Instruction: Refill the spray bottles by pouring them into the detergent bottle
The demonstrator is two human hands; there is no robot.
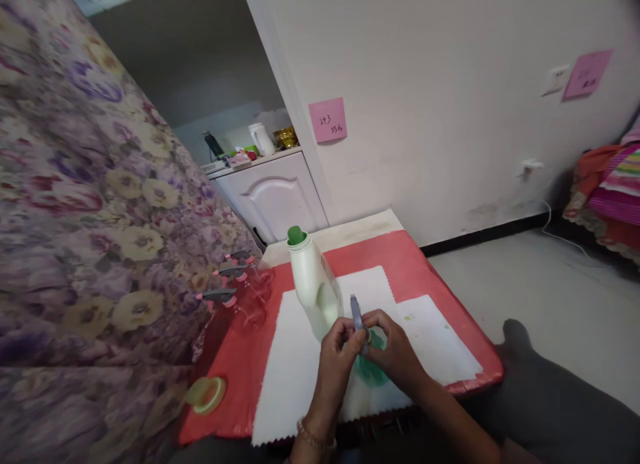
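Note:
Both of my hands meet at the top of a small green spray bottle point(373, 374) on the white cloth. My left hand point(337, 351) pinches its grey spray head point(356, 311) from the left. My right hand point(397, 354) closes round the head and neck from the right, and its fingers hide part of the join. Just behind my left hand stands a large pale green jug point(306, 277) with a green spout in its open mouth. Several clear pink spray bottles point(247, 311) with grey heads are grouped at the table's left edge.
A white cloth point(287, 391) lies over the red-covered table point(425, 257). A yellowish round lid point(210, 396) sits near the front left corner. A floral curtain point(100, 251) hangs along the left. Behind are a wall and a cabinet point(280, 197) with items on top.

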